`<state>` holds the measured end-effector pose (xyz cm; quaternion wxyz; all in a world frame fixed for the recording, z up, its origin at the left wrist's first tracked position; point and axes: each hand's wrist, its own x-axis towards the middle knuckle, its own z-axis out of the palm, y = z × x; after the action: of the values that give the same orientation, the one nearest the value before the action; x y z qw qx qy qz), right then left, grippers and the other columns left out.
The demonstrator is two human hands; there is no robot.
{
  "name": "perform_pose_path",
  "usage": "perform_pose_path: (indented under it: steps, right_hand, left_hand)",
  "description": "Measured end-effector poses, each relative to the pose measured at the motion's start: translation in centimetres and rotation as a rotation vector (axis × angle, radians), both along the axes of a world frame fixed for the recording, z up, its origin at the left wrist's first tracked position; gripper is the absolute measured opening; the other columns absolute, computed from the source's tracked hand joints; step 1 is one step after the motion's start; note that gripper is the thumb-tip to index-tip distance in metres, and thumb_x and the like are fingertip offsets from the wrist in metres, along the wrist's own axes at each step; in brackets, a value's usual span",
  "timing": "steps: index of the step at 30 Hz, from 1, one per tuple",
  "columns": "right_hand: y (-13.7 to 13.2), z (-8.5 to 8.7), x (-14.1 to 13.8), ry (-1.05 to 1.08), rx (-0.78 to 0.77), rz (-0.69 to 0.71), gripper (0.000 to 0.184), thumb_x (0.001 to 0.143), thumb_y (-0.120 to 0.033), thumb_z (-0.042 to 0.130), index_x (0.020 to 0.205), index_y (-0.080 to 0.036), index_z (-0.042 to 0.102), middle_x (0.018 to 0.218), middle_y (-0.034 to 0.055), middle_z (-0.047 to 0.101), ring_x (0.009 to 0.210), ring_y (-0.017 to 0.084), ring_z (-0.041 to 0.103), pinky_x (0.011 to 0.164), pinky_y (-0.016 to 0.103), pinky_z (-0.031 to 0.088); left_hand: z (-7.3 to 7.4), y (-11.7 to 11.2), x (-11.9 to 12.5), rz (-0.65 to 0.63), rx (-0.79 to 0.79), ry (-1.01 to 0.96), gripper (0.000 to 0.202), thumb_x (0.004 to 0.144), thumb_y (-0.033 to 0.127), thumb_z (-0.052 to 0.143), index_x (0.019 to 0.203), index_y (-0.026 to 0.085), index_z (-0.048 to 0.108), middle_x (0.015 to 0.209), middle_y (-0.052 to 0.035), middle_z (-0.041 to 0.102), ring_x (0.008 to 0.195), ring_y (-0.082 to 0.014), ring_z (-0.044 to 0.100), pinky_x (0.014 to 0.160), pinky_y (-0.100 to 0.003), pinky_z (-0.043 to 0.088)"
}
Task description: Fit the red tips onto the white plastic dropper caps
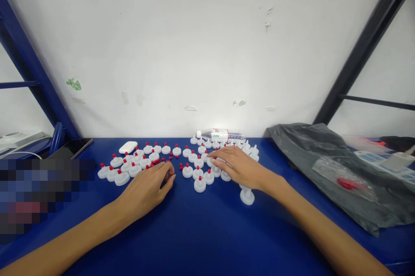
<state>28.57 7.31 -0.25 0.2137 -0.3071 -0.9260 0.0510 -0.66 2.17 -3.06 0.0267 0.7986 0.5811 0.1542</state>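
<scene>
Several white round plastic caps with red tips (152, 155) lie spread over the blue table (201, 232). Loose small red tips (168, 160) are scattered between them. My left hand (147, 189) rests on the table with its fingers curled in a pinch at the red tips; what it holds is too small to make out. My right hand (238, 165) lies palm down over a group of white caps, fingers stretched toward the left. One white cap without a tip (247, 196) sits just under my right wrist.
A clear water bottle (222, 134) lies against the white wall. A dark plastic bag (340, 172) with red parts covers the right side. A white small case (128, 147) and a phone (69, 148) lie at the back left. Power strips sit at both sides.
</scene>
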Motion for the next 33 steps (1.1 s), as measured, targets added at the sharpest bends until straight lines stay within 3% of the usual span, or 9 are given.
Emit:
perform_pose_path:
  steps: [9, 13, 16, 19, 22, 24, 26, 28, 33]
  right_hand:
    - [0.1, 0.4, 0.0, -0.028, 0.053, -0.045, 0.039, 0.106, -0.038, 0.031, 0.129, -0.023, 0.059, 0.121, 0.0070, 0.069, 0.114, 0.024, 0.061, 0.101, 0.043, 0.039]
    - [0.3, 2.4, 1.4, -0.011, 0.079, -0.288, 0.038, 0.103, -0.042, 0.037, 0.107, -0.020, 0.069, 0.093, 0.0073, 0.074, 0.087, 0.023, 0.067, 0.079, 0.035, 0.045]
    - [0.2, 4.3, 3.4, -0.069, -0.083, -0.437, 0.042, 0.098, -0.050, 0.044, 0.087, -0.020, 0.071, 0.072, 0.0056, 0.071, 0.065, 0.020, 0.064, 0.063, 0.030, 0.042]
    - [0.4, 5.1, 5.5, -0.132, -0.419, -0.366, 0.039, 0.086, -0.057, 0.060, 0.090, -0.021, 0.073, 0.075, 0.0045, 0.073, 0.061, 0.018, 0.065, 0.059, 0.028, 0.044]
    - [0.9, 4.6, 6.6, -0.182, -0.695, -0.229, 0.044, 0.070, -0.054, 0.078, 0.101, -0.023, 0.072, 0.087, 0.0035, 0.075, 0.072, 0.020, 0.069, 0.063, 0.026, 0.047]
    - [1.3, 4.0, 6.8, -0.205, -0.799, -0.145, 0.044, 0.067, -0.050, 0.081, 0.099, -0.022, 0.073, 0.089, 0.0036, 0.076, 0.080, 0.021, 0.070, 0.067, 0.026, 0.049]
    - [1.6, 3.7, 6.7, -0.194, -0.798, -0.102, 0.034, 0.071, -0.047, 0.078, 0.090, -0.019, 0.074, 0.087, 0.0041, 0.075, 0.083, 0.021, 0.070, 0.071, 0.026, 0.049]
    - [1.5, 3.9, 6.7, -0.157, -0.701, -0.109, 0.029, 0.076, -0.047, 0.074, 0.083, -0.019, 0.073, 0.085, 0.0042, 0.075, 0.081, 0.020, 0.069, 0.070, 0.027, 0.049]
    - [0.9, 4.7, 6.8, -0.087, -0.610, -0.156, 0.027, 0.076, -0.045, 0.074, 0.089, -0.022, 0.073, 0.090, 0.0032, 0.075, 0.079, 0.021, 0.069, 0.066, 0.028, 0.050]
  left_hand:
    - [0.3, -0.4, 0.2, -0.001, 0.005, -0.019, 0.011, 0.094, 0.030, 0.042, 0.091, 0.023, 0.050, 0.083, 0.0001, 0.064, 0.068, -0.0181, 0.060, 0.063, -0.030, 0.036]
    - [0.3, -0.4, 0.2, -0.001, -0.007, -0.026, 0.010, 0.093, 0.028, 0.044, 0.092, 0.023, 0.052, 0.086, -0.0004, 0.065, 0.069, -0.0178, 0.060, 0.063, -0.030, 0.037]
    - [0.2, -0.3, 0.2, -0.006, -0.003, -0.034, 0.010, 0.092, 0.029, 0.045, 0.093, 0.023, 0.053, 0.088, -0.0003, 0.066, 0.066, -0.0170, 0.060, 0.063, -0.030, 0.038]
    - [0.2, -0.2, 0.2, -0.008, 0.000, -0.042, 0.010, 0.092, 0.029, 0.046, 0.092, 0.023, 0.053, 0.087, -0.0004, 0.066, 0.064, -0.0164, 0.059, 0.062, -0.029, 0.038]
    - [0.2, -0.1, 0.3, -0.004, -0.006, -0.043, 0.010, 0.092, 0.030, 0.046, 0.091, 0.022, 0.053, 0.085, -0.0004, 0.066, 0.062, -0.0158, 0.058, 0.061, -0.029, 0.038]
    - [0.3, -0.2, 0.3, -0.002, -0.013, -0.049, 0.011, 0.091, 0.030, 0.046, 0.091, 0.022, 0.054, 0.085, -0.0004, 0.066, 0.061, -0.0156, 0.059, 0.061, -0.029, 0.039]
    - [0.4, -0.3, 0.3, -0.001, -0.018, -0.060, 0.012, 0.091, 0.031, 0.046, 0.092, 0.022, 0.055, 0.085, -0.0004, 0.067, 0.062, -0.0156, 0.059, 0.060, -0.029, 0.039]
    - [0.5, -0.4, 0.3, -0.002, -0.016, -0.073, 0.014, 0.092, 0.032, 0.046, 0.092, 0.022, 0.055, 0.085, -0.0002, 0.067, 0.061, -0.0153, 0.059, 0.059, -0.028, 0.039]
    - [0.6, -0.4, 0.4, -0.016, 0.001, -0.085, 0.013, 0.092, 0.032, 0.047, 0.091, 0.022, 0.055, 0.082, 0.0000, 0.066, 0.058, -0.0150, 0.058, 0.057, -0.027, 0.038]
